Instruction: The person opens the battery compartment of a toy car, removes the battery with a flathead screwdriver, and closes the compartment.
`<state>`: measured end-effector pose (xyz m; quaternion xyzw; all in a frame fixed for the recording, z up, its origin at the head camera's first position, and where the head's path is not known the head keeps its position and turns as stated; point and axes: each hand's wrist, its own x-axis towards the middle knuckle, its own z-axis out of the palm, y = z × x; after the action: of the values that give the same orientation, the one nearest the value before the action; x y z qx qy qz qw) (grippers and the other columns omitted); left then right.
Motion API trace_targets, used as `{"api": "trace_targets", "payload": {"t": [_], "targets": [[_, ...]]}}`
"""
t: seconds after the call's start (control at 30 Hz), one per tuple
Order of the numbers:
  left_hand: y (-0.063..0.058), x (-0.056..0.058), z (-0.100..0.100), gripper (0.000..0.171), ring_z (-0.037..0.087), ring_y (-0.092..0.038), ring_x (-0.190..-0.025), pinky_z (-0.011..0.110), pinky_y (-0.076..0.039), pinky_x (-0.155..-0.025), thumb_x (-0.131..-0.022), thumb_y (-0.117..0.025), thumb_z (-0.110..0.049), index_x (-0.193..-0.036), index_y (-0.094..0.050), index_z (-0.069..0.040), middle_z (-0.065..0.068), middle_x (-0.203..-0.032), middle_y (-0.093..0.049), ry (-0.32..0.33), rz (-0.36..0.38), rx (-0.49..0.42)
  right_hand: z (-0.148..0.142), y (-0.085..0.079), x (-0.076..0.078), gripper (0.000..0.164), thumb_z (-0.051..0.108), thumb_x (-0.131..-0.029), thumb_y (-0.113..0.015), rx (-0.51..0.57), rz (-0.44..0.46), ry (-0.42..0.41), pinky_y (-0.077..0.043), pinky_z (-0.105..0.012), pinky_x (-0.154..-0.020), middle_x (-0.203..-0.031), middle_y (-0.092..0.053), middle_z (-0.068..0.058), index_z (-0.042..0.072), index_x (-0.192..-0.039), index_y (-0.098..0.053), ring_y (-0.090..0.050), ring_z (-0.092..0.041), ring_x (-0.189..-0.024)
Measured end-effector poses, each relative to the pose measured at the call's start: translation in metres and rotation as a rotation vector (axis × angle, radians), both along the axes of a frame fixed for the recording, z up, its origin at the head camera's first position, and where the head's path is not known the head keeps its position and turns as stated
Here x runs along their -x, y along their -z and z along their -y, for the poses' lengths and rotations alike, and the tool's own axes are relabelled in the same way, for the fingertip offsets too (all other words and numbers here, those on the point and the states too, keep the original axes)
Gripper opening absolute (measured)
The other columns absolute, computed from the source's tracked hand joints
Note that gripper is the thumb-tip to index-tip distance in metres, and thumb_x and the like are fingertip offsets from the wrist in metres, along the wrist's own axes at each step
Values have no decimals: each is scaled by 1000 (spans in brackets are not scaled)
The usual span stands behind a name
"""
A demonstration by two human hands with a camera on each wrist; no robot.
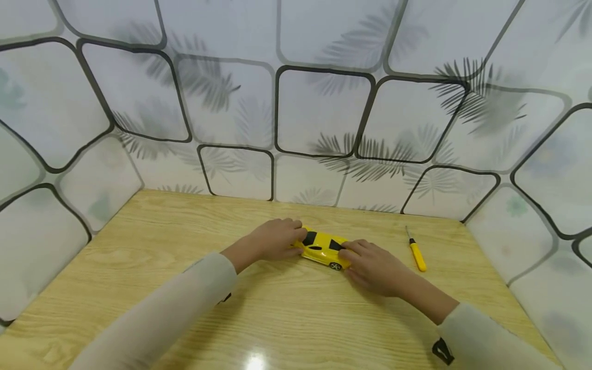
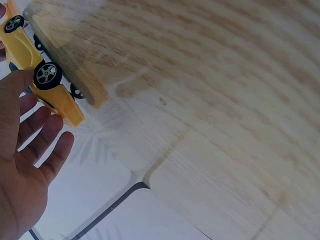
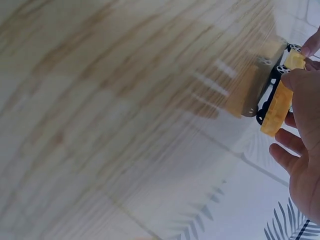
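Observation:
A yellow toy car [image 1: 324,245] with black windows and silver-spoked wheels sits between both hands near the middle of the table. My left hand [image 1: 278,239] grips its left end, fingers over the top and thumb on the near side. At the opposite end my right hand [image 1: 375,267] holds the car the same way. In the left wrist view, the left hand [image 2: 32,145] has its thumb against the car [image 2: 22,47] by a wheel, the other fingers beyond it. The right wrist view shows the right hand [image 3: 306,130] pinching the car [image 3: 276,112], with a narrow gap beneath the wheels.
A screwdriver [image 1: 418,255] with a yellow handle lies to the right of the right hand, its tip pointing away. The wood-grain table [image 1: 296,318] meets patterned walls [image 1: 319,113] at the back and on both sides.

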<state>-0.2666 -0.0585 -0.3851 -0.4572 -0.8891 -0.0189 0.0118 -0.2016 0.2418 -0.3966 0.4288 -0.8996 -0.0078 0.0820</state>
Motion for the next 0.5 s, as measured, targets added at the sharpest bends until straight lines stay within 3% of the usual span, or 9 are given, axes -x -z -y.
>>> {"api": "trace_targets", "payload": {"t": [0.23, 0.37, 0.5], "targets": [[-2, 0, 1, 27, 13, -50, -83, 29, -48, -71, -100, -68, -42, -112, -63, -18, -4, -99, -55, 6, -19, -6, 3, -1, -1, 46, 30, -99, -70, -8, -40, 14, -53, -48, -100, -135, -60, -12, 10, -138, -57, -59, -30, -120], [-2, 2, 1, 44, 16, -55, -106, 33, -54, -88, -98, -70, -42, -131, -61, -16, 0, -124, -58, -11, 28, -34, 9, -2, 0, 53, 32, -99, -68, -6, -49, 56, -54, -49, -98, -139, -57, -15, 8, -145, -53, -58, -34, -121], [0, 6, 0, 51, 21, -52, -125, 39, -51, -103, -97, -71, -37, -141, -56, -16, 2, -139, -55, -19, 120, -74, 14, -1, 2, 53, 32, -100, -67, 15, -10, 92, -54, -50, -97, -139, -56, -16, 10, -146, -52, -57, -35, -119]]}}
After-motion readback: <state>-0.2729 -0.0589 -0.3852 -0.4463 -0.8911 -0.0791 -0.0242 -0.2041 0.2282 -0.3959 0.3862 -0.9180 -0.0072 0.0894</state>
